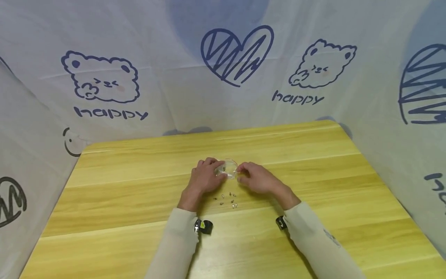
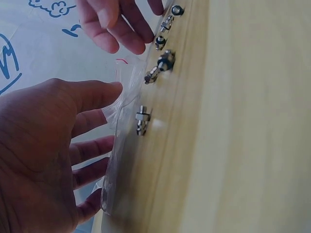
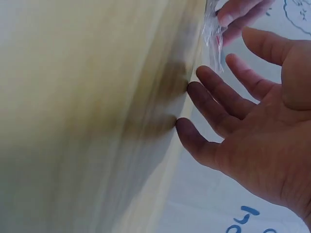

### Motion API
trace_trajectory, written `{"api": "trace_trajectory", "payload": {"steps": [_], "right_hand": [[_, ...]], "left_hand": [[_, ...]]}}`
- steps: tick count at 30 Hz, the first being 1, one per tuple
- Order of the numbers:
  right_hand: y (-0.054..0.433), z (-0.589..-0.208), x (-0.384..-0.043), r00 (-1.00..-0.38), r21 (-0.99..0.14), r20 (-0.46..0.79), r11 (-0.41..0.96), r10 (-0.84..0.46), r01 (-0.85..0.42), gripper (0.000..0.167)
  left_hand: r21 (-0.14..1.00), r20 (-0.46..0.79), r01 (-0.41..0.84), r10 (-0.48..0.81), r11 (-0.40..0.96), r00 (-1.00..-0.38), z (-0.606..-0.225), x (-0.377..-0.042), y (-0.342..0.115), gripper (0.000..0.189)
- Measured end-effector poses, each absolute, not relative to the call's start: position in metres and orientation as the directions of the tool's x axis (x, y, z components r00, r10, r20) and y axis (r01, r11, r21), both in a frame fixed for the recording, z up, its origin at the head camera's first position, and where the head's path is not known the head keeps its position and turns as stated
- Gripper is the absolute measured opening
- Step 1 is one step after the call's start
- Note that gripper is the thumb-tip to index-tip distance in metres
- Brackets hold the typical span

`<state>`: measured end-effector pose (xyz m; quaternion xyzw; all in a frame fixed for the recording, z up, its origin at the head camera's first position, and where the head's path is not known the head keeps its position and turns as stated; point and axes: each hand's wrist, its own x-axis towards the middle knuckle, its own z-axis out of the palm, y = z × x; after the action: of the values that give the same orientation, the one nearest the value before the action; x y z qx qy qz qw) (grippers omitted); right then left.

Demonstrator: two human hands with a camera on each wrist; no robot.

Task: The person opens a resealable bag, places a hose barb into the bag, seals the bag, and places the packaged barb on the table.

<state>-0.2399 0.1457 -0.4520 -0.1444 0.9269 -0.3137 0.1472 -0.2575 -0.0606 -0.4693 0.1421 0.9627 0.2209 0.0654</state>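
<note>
A clear plastic bag (image 1: 230, 166) with a thin red line along its mouth lies near the middle of the table. My left hand (image 1: 205, 176) holds its left side, thumb (image 2: 99, 94) on top and fingers along the edge. A small dark piece shows in or under the plastic in the head view. At the bag's right side is my right hand (image 1: 259, 179), fingers loosely bent and apart; in the right wrist view its fingertips (image 3: 187, 127) are right at the tabletop. Several small metal fittings (image 2: 142, 120) lie scattered on the wood, nearer me than the bag.
The wood-grain table (image 1: 122, 201) stretches out on all sides of the hands. Behind it hangs a pale cloth (image 1: 167, 89) printed with bears, hearts and lettering. Each wrist wears a dark strapped camera (image 1: 206, 226) close above the tabletop.
</note>
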Motion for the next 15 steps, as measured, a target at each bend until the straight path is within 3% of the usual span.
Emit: {"api": "trace_trajectory", "payload": {"steps": [7, 15], "right_hand": [[0.146, -0.451, -0.219, -0.884, -0.576, -0.205, 0.782, -0.420, -0.238, 0.040], [0.141, -0.453, -0.205, -0.892, -0.498, -0.157, 0.814, -0.424, -0.300, 0.021]], "left_hand": [[0.441, -0.064, 0.243, 0.301, 0.864, -0.951, -0.469, -0.258, -0.060, 0.050], [0.433, -0.057, 0.248, 0.301, 0.867, -0.952, -0.472, -0.259, -0.059, 0.050]]}}
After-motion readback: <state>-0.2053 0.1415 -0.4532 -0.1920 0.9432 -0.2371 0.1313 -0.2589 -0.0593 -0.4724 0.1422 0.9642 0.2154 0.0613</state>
